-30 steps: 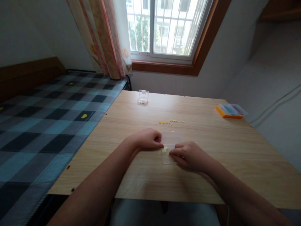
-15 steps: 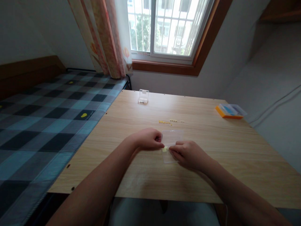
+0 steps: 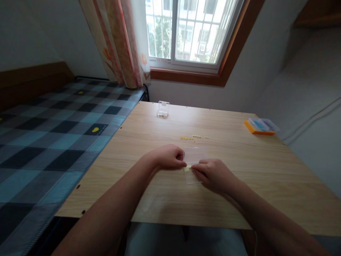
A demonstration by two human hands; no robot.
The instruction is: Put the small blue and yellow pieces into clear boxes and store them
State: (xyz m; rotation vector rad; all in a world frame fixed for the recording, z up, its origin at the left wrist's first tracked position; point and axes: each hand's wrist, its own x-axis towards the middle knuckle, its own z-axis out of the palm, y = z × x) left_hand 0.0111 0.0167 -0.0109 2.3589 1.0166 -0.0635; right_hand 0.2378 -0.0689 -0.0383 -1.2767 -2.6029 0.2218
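Observation:
A clear, flat plastic plate (image 3: pixel 195 153) lies on the table between my hands. Near its left side sits a small pale-yellow piece (image 3: pixel 187 168), apparently made of tiny blocks. My left hand (image 3: pixel 172 156) is closed at the plate's left edge, its thumb touching or almost touching the yellow piece. My right hand (image 3: pixel 210 171) pinches at the right of that piece, with its palm over the plate's right side. Whatever lies between the fingertips is too small to make out. Beyond the plate are rows of tiny orange-yellow pieces (image 3: pixel 187 138) and pale pieces (image 3: pixel 197 136).
An open clear box (image 3: pixel 162 109) with small things in it stands at the table's back left. At the back right rests an orange case (image 3: pixel 259 127) with a see-through top. The wooden table (image 3: pixel 128 142) borders a checkered bed (image 3: pixel 66 131) on the left.
Both hands stay almost still at the yellow piece. The whole view has shifted very slightly.

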